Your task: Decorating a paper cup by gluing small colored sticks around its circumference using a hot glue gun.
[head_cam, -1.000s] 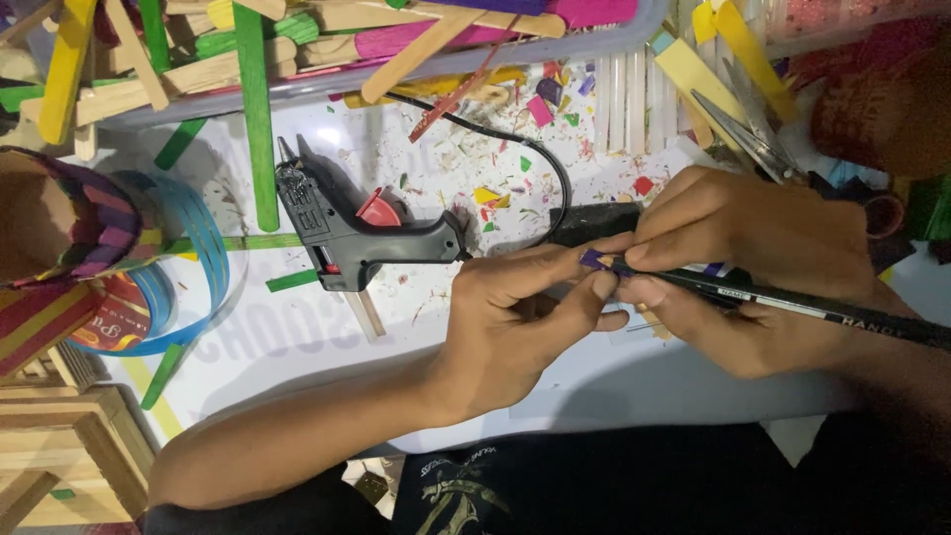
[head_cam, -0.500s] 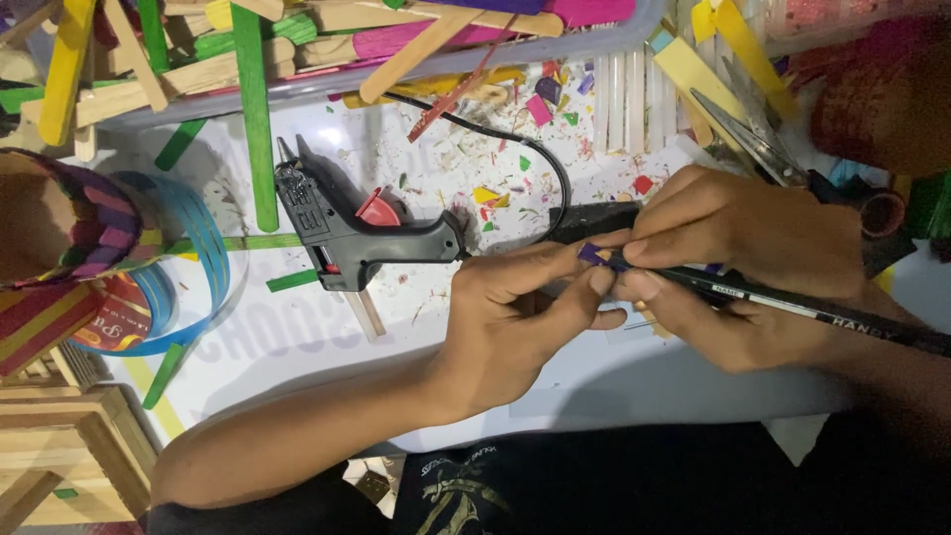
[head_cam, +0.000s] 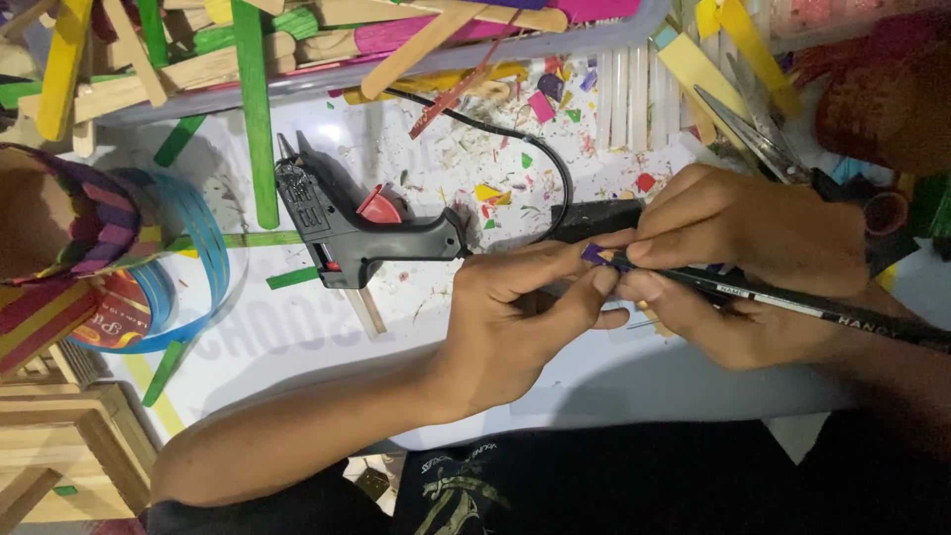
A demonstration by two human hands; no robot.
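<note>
From the head camera I see both hands meeting over a white counter (head_cam: 327,347) strewn with coloured scraps. The left hand (head_cam: 515,317) has its grip pressed together, thumb and forefinger pinching a small purple piece (head_cam: 592,255) at the point where the hands touch. The right hand (head_cam: 753,248) closes its grip round a thin black brush handle (head_cam: 792,302), which runs off toward the right edge of the frame; its tip end sits against the purple piece.

Just left of the hands a black glue gun (head_cam: 347,223) with a red trigger lies on its side on the counter, nozzle pointing up the frame, its black cord (head_cam: 535,149) looping round toward the hands. Along the top stands a clear tray (head_cam: 594,35) heaped with plain and painted craft sticks (head_cam: 253,109), one long green stick hanging over its rim onto the counter. White glue sticks (head_cam: 624,94) lie side by side below the tray at right, near a pair of scissors (head_cam: 743,124). At far left a holder built of striped coloured sticks (head_cam: 69,213) rests beside a blue plastic ring (head_cam: 203,258).
</note>
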